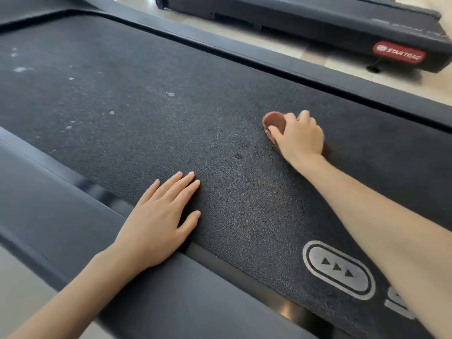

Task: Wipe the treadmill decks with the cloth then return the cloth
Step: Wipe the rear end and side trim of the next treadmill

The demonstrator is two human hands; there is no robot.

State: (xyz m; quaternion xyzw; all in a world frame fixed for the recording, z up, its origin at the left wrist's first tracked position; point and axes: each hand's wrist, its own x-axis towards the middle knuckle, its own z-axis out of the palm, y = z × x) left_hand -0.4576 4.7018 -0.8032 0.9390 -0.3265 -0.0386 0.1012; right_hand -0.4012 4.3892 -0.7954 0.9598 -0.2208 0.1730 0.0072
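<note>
A black, textured treadmill deck fills most of the view, with pale dusty spots toward its far left. My right hand is shut on a bunched reddish-brown cloth and presses it onto the belt near the far side rail. Most of the cloth is hidden under that hand. My left hand lies flat and open, fingers spread, with its palm on the belt's near edge and nothing in it.
A dark near side rail runs under my left wrist. A white oval arrow marking is printed on the belt at lower right. A second treadmill with a red Star Trac badge stands beyond, on pale flooring.
</note>
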